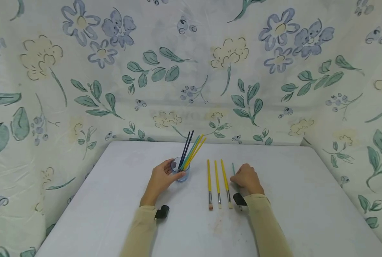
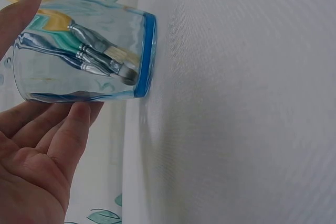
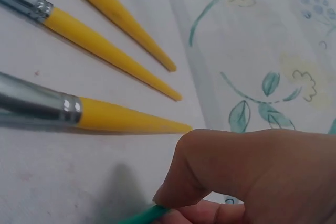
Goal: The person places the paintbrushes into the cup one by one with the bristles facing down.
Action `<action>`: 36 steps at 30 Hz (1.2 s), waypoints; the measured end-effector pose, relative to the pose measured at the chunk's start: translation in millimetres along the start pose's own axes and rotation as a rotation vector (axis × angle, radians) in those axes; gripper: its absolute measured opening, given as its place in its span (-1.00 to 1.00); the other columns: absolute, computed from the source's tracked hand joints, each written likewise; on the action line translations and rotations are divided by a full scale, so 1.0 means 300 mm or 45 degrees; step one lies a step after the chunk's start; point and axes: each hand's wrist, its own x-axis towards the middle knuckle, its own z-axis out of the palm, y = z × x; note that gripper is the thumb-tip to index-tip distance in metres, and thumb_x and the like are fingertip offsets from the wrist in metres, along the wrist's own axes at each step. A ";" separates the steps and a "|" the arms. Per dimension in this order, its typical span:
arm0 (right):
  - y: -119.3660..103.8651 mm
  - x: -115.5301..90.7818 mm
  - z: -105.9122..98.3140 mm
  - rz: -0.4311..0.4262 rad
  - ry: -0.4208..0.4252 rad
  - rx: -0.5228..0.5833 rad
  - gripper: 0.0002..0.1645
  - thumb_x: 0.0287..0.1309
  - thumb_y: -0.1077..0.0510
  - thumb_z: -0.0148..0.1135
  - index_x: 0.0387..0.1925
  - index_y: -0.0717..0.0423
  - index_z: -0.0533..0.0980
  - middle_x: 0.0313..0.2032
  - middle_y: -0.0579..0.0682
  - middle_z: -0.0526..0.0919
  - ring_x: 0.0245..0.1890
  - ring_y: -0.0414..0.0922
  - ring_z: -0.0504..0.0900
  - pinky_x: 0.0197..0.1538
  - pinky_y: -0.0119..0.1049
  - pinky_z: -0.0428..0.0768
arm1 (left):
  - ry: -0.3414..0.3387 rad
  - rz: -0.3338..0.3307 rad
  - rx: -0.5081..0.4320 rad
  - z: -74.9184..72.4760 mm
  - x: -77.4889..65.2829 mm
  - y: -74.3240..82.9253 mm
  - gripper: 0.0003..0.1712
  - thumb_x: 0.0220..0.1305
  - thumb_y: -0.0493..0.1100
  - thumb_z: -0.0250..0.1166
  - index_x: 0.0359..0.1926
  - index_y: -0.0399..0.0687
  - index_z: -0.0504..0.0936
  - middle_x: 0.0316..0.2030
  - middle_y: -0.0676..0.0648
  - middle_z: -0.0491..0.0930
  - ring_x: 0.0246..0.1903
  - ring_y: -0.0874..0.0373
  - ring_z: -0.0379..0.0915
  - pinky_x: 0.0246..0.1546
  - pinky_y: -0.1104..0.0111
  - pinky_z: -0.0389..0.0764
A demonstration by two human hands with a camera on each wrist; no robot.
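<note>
My left hand (image 1: 160, 181) grips a clear glass (image 2: 79, 82) with a blue base, thumb on one side and fingers on the other. Inside it, dark blue (image 1: 185, 150), teal (image 1: 192, 151) and yellow paintbrushes (image 1: 196, 152) lean to the right, bristles down. In the left wrist view their ferrules and bristles show through the glass. My right hand (image 1: 248, 179) pinches a teal paintbrush (image 3: 142, 216) at the right end of the row of brushes. Its handle tip pokes out beyond the fingers; the hand and wrist hide much of the rest.
Three yellow paintbrushes (image 1: 217, 182) lie side by side between the hands, bristles toward me. The white table (image 1: 97, 200) has faint brownish smudges in front of them. Floral cloth (image 1: 197, 78) hangs behind and along both sides.
</note>
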 end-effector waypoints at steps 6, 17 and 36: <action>0.032 0.010 -0.025 -0.033 -0.038 0.101 -0.66 0.09 0.11 0.38 -0.21 0.33 0.65 -0.39 0.10 0.72 -0.40 -0.06 0.63 -0.37 -0.34 0.60 | -0.013 -0.009 -0.001 0.004 -0.012 0.002 0.02 0.09 0.13 0.60 0.45 -0.23 0.40 0.40 -0.34 0.47 0.41 -0.19 0.44 0.43 0.11 0.51; 0.012 0.022 -0.041 0.002 -0.046 0.568 -0.64 0.18 0.17 0.29 -0.04 0.33 0.62 -0.19 0.17 0.72 -0.38 -0.14 0.71 -0.28 -0.37 0.79 | 0.002 0.018 0.015 -0.004 -0.009 0.013 0.02 0.09 0.12 0.60 0.45 -0.25 0.40 0.39 -0.35 0.48 0.41 -0.19 0.45 0.43 0.11 0.51; -0.122 0.014 -0.057 -0.075 0.031 1.053 -0.67 0.26 0.22 0.29 0.02 0.30 0.55 -0.22 0.10 0.75 -0.41 -0.21 0.77 -0.25 -0.41 0.82 | 0.008 0.007 0.013 -0.004 -0.004 0.011 0.03 0.09 0.14 0.60 0.46 -0.24 0.39 0.39 -0.34 0.48 0.40 -0.19 0.45 0.43 0.12 0.52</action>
